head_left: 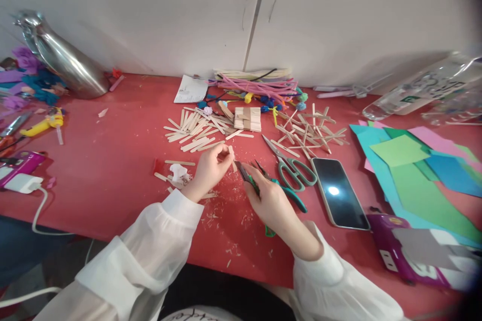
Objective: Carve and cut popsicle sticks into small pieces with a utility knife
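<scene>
Pinched in the left hand point(211, 168), a wooden stick point(231, 152) sits over the red table point(128, 170), just beside what looks like a green-handled knife point(243, 172) wrapped in the right hand point(271, 200). Shallow strokes angled away from that pinch would likely shave it cleanest.

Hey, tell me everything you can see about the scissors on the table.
The scissors have grey, metal-looking blades and two grey-green handle loops that look like plastic. They lie on the red table, blades apparently shut or nearly so, pointing away from the person and leftward. They sit between the right hand and the phone and are not held. Whether a loop touches the phone is hard to tell.
</scene>
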